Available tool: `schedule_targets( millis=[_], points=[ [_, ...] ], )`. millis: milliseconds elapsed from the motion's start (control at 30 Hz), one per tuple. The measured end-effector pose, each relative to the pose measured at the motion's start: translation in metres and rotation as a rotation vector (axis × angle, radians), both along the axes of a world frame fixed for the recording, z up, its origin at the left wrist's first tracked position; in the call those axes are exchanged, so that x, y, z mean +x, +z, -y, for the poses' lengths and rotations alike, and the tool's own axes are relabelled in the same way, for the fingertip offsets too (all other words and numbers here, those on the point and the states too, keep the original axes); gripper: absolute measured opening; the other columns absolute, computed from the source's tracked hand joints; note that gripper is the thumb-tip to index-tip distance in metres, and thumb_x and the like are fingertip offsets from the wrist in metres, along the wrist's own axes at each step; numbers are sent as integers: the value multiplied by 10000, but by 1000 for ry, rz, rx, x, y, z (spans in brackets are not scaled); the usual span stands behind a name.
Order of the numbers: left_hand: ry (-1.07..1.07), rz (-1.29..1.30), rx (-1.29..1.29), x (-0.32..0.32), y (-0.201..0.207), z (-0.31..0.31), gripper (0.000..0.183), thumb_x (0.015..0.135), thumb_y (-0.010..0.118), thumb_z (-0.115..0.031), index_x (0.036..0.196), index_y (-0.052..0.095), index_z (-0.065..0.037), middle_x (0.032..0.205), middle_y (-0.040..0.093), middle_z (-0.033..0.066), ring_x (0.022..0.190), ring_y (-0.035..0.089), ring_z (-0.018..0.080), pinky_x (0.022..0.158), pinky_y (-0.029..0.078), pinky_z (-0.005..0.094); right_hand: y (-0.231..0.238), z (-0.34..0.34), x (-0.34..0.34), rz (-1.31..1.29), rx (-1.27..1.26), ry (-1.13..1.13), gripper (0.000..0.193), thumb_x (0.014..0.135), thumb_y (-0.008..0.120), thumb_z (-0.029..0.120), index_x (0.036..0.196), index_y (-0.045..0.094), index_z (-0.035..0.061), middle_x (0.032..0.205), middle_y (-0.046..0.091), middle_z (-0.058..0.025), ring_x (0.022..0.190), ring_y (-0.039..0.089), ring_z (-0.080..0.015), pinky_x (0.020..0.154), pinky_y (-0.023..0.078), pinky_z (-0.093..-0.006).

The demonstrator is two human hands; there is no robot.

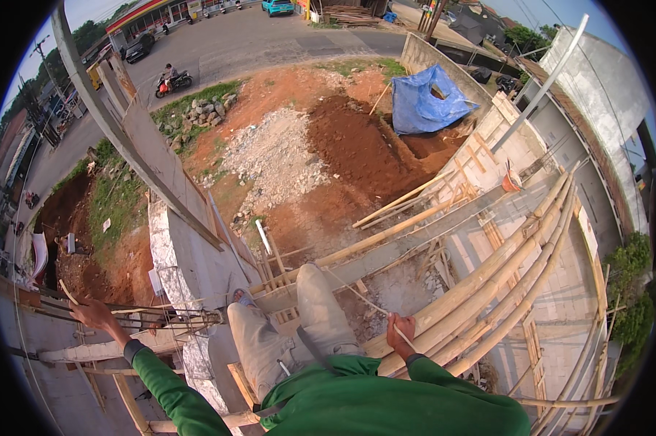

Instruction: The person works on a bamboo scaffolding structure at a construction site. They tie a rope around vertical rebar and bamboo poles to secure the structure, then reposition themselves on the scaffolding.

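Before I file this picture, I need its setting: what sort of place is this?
Probably a building site: there are long bamboo poles, a heap of pale rubble and a mound of brown soil.

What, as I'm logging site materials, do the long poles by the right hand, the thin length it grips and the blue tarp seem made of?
Long poles: probably bamboo, fairly smooth, judging by yellowish round stems. Thin length in the right hand: pale, dull, perhaps cord or split bamboo; too fine to tell. Blue tarp: likely plastic sheeting, slightly shiny, given its crumpled folds.
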State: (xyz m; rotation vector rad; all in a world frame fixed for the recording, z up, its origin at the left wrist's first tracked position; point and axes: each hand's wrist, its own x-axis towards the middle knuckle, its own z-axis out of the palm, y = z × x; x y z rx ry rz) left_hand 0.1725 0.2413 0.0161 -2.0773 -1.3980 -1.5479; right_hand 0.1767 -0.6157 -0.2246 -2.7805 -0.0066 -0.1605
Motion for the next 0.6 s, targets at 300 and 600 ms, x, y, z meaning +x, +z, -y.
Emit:
schedule_targets(
  millis=[300,600],
  points=[
    [3,3,-11,1,3,2,560,1163,347,-448,1260,600,42,1136,688,279,1189,578,512,957,490,620,-3,1,0,-48,-26,-20,353,1113,471,269,933,707,77,709,702,-159,732,678,-368,947,440,-463],
    [19,14,61,-1,-7,-11,540,1161,372,-436,1283,601,38,1185,674,279,1155,587,514,942,489,620,-9,3,-2,-75,-48,-8,387,1126,441,286,928,712,93,707,709,-121,749,682,-351,973,435,-461]
  ],
)
